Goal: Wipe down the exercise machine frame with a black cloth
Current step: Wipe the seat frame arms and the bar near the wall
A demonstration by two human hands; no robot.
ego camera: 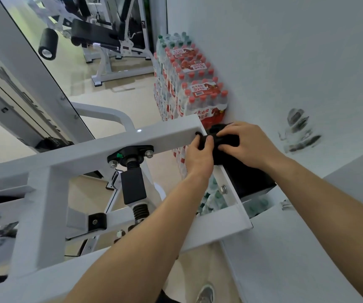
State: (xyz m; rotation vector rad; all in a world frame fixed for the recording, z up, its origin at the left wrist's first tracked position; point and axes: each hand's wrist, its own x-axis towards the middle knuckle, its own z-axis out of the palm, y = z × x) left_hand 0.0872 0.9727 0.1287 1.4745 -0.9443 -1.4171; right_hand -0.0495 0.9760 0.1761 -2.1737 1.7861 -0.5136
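The white exercise machine frame (pixel 119 145) runs from lower left to the middle of the view, ending in a square corner near the wall. A black cloth (pixel 225 138) is bunched over that corner. My left hand (pixel 199 157) grips the cloth's left side against the beam's end, thumb on top. My right hand (pixel 248 145) presses down on the cloth from the right, fingers curled into it. Most of the cloth is hidden under both hands.
Stacked packs of red-capped water bottles (pixel 194 92) stand against the white wall (pixel 285 62) just behind the frame corner. A black pad (pixel 250 180) hangs under the right beam. Another machine with a black bench (pixel 93 36) stands farther back. Scuff marks (pixel 300 132) mar the wall.
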